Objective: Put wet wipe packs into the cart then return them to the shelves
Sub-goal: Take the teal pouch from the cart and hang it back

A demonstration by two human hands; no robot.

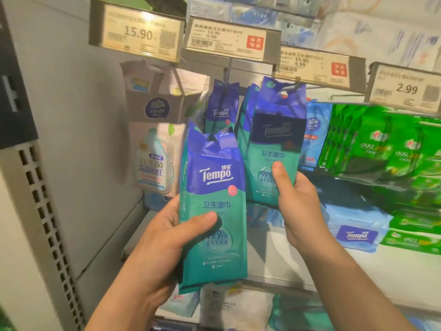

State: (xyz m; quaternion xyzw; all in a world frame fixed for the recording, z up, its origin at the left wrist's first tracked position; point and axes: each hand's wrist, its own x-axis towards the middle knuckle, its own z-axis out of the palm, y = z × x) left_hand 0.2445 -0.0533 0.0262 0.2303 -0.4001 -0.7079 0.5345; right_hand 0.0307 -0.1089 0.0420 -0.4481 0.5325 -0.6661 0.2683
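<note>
My left hand grips a blue-and-teal Tempo wet wipe pack upright in front of the shelf, thumb across its front; a second pack seems to lie behind it. My right hand holds another Tempo pack by its lower edge, thumb on the front. That pack's top is up at a metal peg hook under the price tags. Whether its hole is on the hook I cannot tell. More Tempo packs hang on the hook to the left.
Vinda wipe packs hang at the left. Green 999 packs fill the right side. A flat blue Tempo pack lies on the white shelf. Price tags jut out above. A grey perforated upright bounds the left.
</note>
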